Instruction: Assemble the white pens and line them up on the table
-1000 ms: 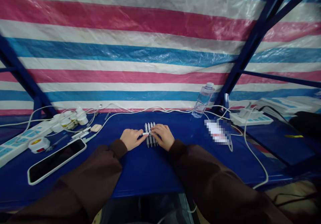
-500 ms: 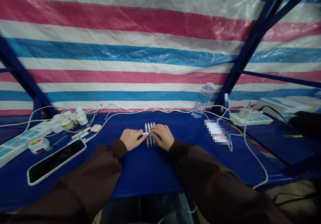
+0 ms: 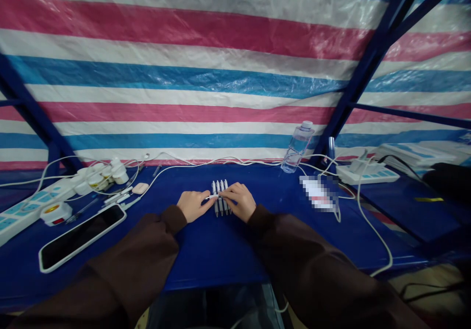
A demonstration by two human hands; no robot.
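Several white and grey pens [image 3: 217,206] lie side by side on the blue table [image 3: 209,255], their dark tips toward me. Across them, a small white pen-like piece [image 3: 211,197] is held level between my two hands. My left hand [image 3: 193,205] pinches its left end between thumb and fingers. From the right, my right hand [image 3: 240,200] is closed on its other end, and its fingers cover part of the pens. Whether the piece is whole or in parts is too small to tell.
At left lie a phone [image 3: 83,238], a power strip [image 3: 40,204] with chargers, and a pink case [image 3: 140,188]. Toward the back right stands a bottle [image 3: 298,147], near cables and another power strip [image 3: 368,174]. Striped sheeting [image 3: 184,83] hangs behind.
My right fingers have shifted slightly around the white piece. Both hands remain in nearly the same place over the pens.
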